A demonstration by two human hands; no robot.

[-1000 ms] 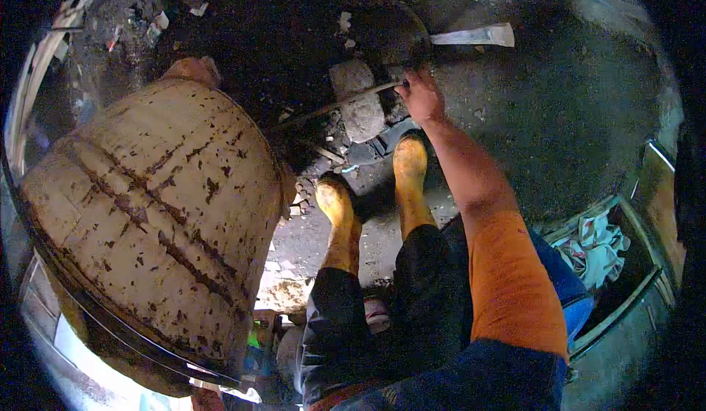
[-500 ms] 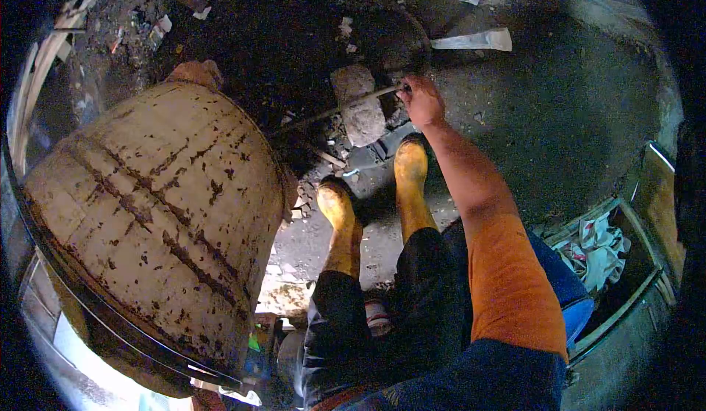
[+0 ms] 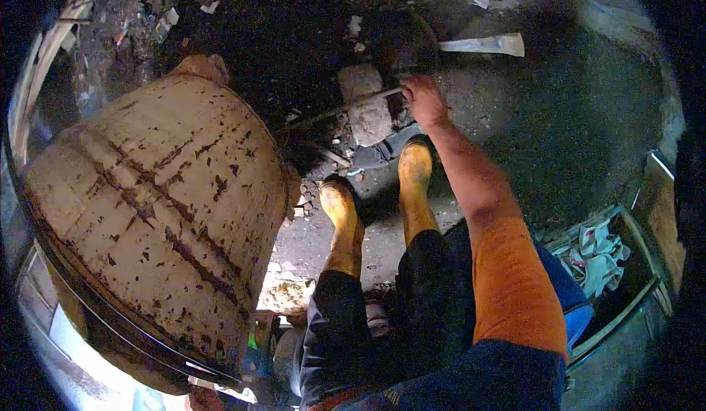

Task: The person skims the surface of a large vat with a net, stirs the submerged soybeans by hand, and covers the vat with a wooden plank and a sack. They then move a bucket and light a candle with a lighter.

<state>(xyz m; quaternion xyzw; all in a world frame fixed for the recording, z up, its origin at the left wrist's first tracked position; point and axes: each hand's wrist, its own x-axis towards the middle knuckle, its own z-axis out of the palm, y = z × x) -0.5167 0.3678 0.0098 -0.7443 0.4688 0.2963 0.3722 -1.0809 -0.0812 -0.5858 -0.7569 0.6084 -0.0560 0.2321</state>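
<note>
My right hand is closed around the near end of a long thin rod. From my fingers the rod runs left and slightly down, across a pale block on the ground. Its far end fades into the dark beside a big, tapered drum. The drum's brown coating is flaked and streaked with dark marks. My left hand does not show.
My yellow boots stand on the dirt floor just below the block. A pale, flattened tube-like piece lies beyond my hand. At right stands a wood-edged bin holding crumpled paper or cloth. Scraps litter the upper left.
The view has shifted slightly, so the drum and floor items appear a little further right. My right hand still grips the rod in nearly the same place.
</note>
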